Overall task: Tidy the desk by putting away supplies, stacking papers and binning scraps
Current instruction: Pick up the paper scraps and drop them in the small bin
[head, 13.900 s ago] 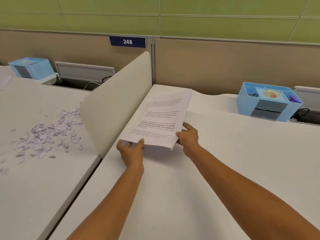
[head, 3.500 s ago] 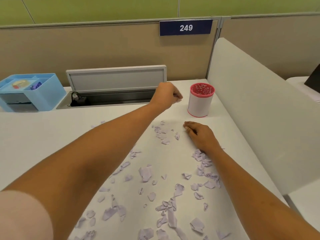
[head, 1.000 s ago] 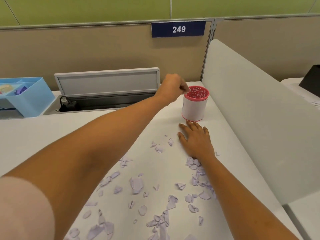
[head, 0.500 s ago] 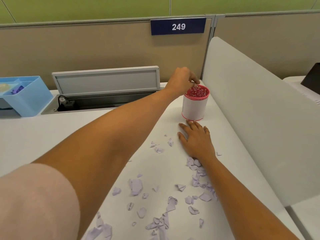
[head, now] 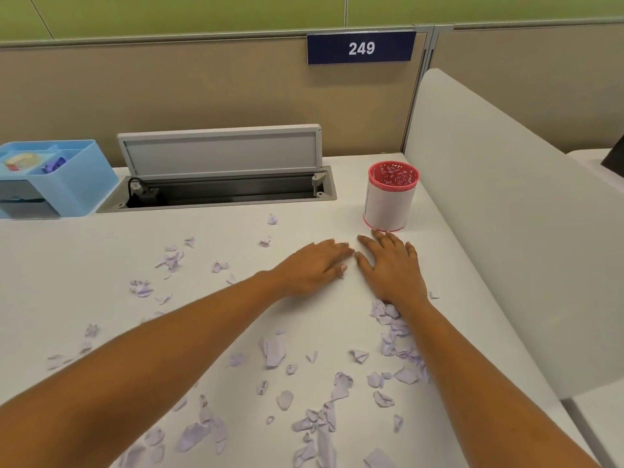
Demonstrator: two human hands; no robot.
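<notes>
Two flat hands, left hand (head: 314, 265) and right hand (head: 391, 266), rest on the white surface (head: 84, 265), each grip spread and empty. Torn, crumpled lilac scraps (head: 273, 349) litter it around the forearms; the red-rimmed bin (head: 390, 204) stands just beyond.

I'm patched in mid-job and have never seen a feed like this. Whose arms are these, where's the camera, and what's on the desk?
No machine here: these are a person's own bare arms. The single picture comes from a wide-angle camera worn on the head, looking forward and down. The left hand and right hand lie palm-down on the white desk, side by side, holding nothing that shows. Torn paper scraps litter the desk. Just beyond the right hand stands a small red-rimmed bin; a blue organiser sits far left, beside an open cable tray.
</notes>
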